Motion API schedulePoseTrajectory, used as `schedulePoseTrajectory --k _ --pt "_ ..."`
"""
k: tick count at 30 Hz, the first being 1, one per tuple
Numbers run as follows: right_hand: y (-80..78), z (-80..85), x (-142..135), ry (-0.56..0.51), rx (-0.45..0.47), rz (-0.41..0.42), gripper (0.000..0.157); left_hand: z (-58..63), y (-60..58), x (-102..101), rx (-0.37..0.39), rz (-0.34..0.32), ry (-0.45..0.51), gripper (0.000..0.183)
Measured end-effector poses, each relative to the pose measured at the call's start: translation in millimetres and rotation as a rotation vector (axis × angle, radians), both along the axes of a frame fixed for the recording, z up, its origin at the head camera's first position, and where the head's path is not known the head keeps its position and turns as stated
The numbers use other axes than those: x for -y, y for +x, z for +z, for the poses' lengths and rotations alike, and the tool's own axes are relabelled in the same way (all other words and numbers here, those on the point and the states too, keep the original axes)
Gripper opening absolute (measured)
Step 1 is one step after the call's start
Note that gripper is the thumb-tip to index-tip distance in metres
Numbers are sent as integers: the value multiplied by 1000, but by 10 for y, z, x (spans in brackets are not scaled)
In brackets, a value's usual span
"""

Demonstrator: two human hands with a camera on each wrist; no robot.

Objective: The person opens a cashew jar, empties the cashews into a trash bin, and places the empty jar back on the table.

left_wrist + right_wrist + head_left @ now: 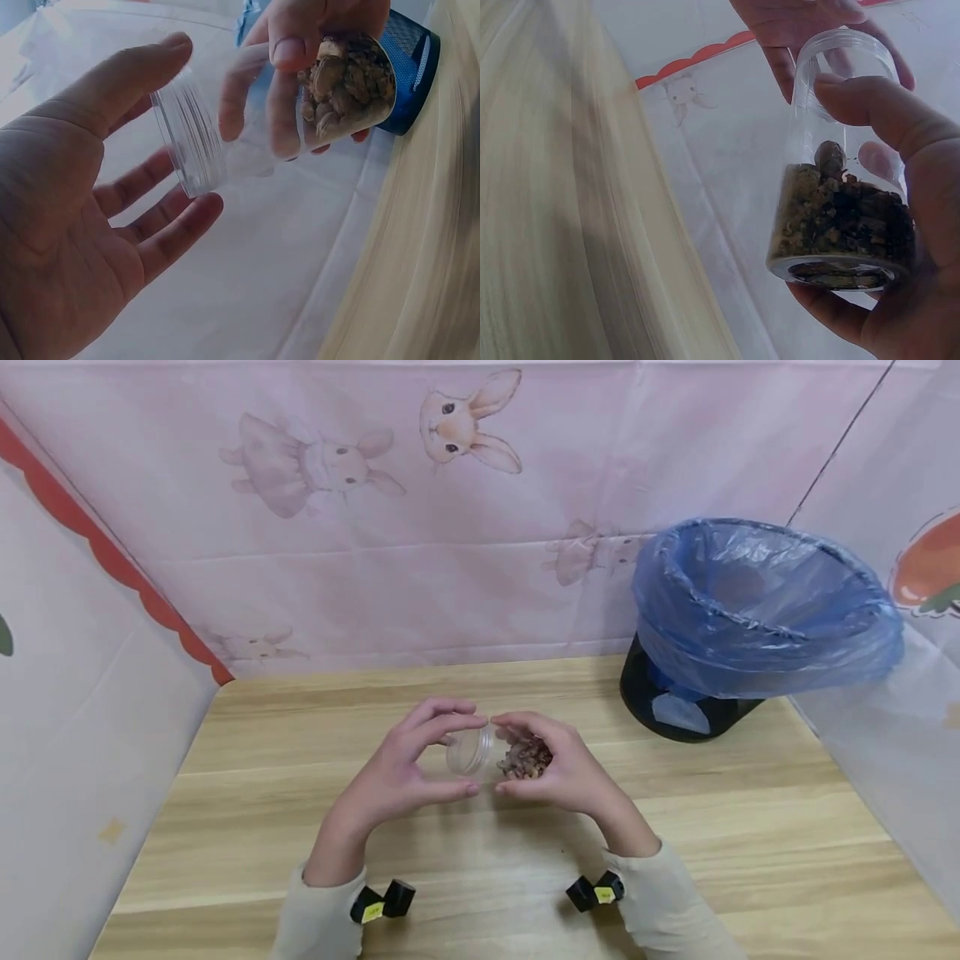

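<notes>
A clear plastic jar (844,217) lies tilted between both hands, over the table in the head view. Dried brown pieces (345,94) fill its lower part; their exact kind cannot be made out. My right hand (566,764) grips the jar around its body, the thumb along one side and fingers behind. At the other end, thumb and fingers of my left hand (405,760) curve round the clear, ridged lid (191,135), fingertips right at its edge. In the right wrist view the left fingers show behind the jar's top end.
A black mesh bin (652,702) lined with a blue plastic bag (757,643) stands at the table's back right. The wooden table (262,793) meets a pink rabbit-print cloth (375,602) behind. Black devices with yellow labels (382,902) sit at both wrists.
</notes>
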State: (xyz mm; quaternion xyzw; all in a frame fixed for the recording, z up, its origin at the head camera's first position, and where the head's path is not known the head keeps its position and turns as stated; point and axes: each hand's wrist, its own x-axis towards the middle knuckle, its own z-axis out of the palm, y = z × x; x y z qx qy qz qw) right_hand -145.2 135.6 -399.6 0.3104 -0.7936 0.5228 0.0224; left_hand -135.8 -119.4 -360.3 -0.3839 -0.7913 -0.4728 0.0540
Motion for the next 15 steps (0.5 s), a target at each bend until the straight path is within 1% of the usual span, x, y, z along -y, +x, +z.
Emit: schedulePoseTrajectory --k 5,9,15 --pt "4 9 19 19 18 13 74 -17 10 35 -8 -1 -3 62" --pt "4 17 25 31 25 5 76 -17 1 36 -21 3 -12 58" --pt "8 12 18 18 35 1 77 -16 -23 12 -22 7 -16 54"
